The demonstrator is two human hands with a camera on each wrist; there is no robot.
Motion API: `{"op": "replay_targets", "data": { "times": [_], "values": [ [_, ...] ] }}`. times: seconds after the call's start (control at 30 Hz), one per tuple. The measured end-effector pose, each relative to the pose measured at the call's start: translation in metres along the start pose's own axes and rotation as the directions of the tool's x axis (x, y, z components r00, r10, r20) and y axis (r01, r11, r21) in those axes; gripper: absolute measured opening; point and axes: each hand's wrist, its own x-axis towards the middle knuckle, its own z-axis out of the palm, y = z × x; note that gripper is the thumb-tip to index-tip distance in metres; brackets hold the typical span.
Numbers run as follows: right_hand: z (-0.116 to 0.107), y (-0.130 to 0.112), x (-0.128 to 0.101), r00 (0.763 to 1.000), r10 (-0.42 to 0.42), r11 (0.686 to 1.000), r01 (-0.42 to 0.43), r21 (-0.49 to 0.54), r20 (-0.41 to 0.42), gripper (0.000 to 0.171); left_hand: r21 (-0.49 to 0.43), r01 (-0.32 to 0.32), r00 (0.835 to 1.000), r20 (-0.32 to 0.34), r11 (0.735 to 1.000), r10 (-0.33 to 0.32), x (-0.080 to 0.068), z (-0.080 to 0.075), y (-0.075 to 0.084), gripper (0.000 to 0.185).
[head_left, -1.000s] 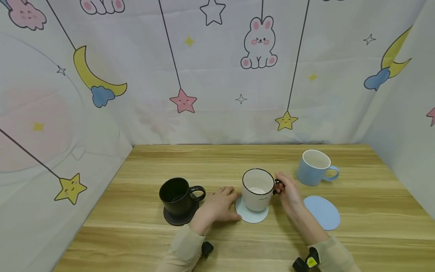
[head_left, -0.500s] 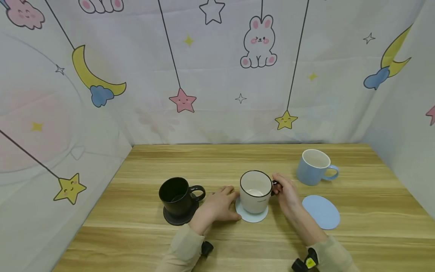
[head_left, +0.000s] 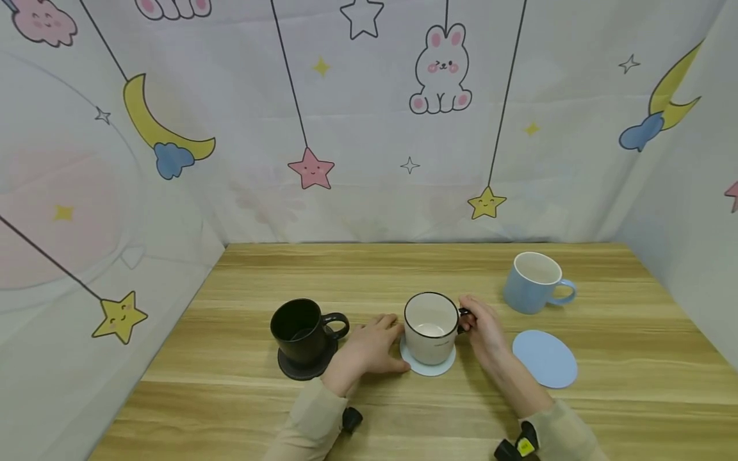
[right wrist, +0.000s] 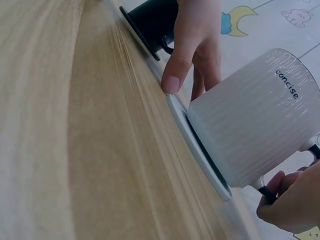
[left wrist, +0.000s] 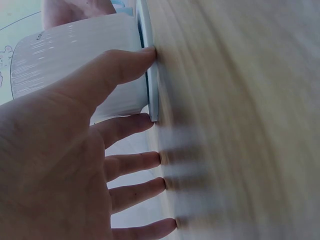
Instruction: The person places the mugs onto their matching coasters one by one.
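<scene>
The right hand (head_left: 483, 328) is pinching the dark handle of the white ribbed ceramic mug (head_left: 430, 326), fingers curled around it. The mug is sitting on the round pale-blue coaster (head_left: 427, 367) at the centre of the wooden table (head_left: 230, 384). The left hand (head_left: 369, 346) is lying flat, fingers extended, thumb and forefinger touching the coaster's edge and gripping nothing. A black mug (head_left: 300, 330) is standing on a black coaster (head_left: 288, 370) just to the left.
</scene>
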Motion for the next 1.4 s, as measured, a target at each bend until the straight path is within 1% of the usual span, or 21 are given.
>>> {"op": "replay_targets", "data": {
  "times": [0.37,0.63,0.87,1.0,1.13,1.4],
  "values": [
    [0.001,0.001,0.0,1.0,0.009,1.0,-0.009,-0.003,0.001,0.045,0.001,-0.002,1.0,-0.008,1.0,0.002,0.0,-0.001,0.0,0.076],
    [0.001,0.001,-0.001,1.0,-0.002,1.0,0.002,0.0,0.001,0.045,0.0,-0.001,1.0,-0.009,1.0,0.001,0.0,-0.001,0.0,0.077],
    [-0.003,0.002,0.0,1.0,-0.004,0.996,0.007,-0.084,0.028,0.043,-0.005,-0.005,1.0,-0.012,1.0,0.005,-0.002,-0.001,0.001,0.077],
    [-0.007,0.003,0.001,0.999,-0.001,0.994,0.005,-0.107,0.037,0.042,-0.008,-0.005,1.0,-0.008,1.0,0.005,-0.002,0.0,0.001,0.077],
    [-0.009,0.004,0.002,0.998,-0.002,0.993,0.009,-0.114,0.061,0.041,0.001,-0.003,1.0,0.001,1.0,0.003,-0.002,0.001,0.001,0.077],
    [-0.013,0.003,0.004,0.987,0.002,0.985,0.027,-0.171,0.163,0.038,0.037,0.003,1.0,0.017,0.999,-0.003,-0.002,-0.001,0.001,0.077]
  ]
}}
